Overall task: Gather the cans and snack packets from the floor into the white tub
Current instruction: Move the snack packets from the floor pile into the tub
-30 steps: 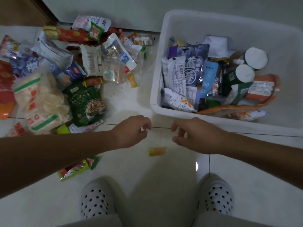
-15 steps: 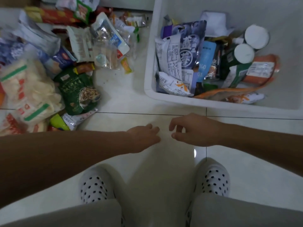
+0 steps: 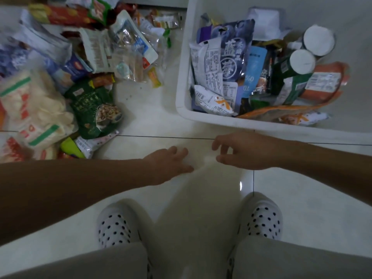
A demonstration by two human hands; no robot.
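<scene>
The white tub (image 3: pixel 182 109) stands at the upper right. It holds several snack packets, among them a blue blueberry packet (image 3: pixel 233 51), plus two white-lidded cans (image 3: pixel 302 61). A pile of packets lies on the floor at the left, with a green nut packet (image 3: pixel 94 109) at its near edge. My left hand (image 3: pixel 171 164) reaches down to the floor tile in front of the tub. Its fingers curl over the spot where a small orange packet lay, and the packet itself is hidden. My right hand (image 3: pixel 243 151) hovers beside it with loosely curled fingers and holds nothing.
A large bag of white crackers (image 3: pixel 34 109) and a small yellow sweet (image 3: pixel 155 78) lie in the floor pile. My two dotted slippers (image 3: pixel 118 224) stand on the white tiles just behind the hands. Bare floor separates the pile from the tub.
The camera has dipped closer. My left hand moved right and down over the small orange packet, which no longer shows. My right hand stayed beside it.
</scene>
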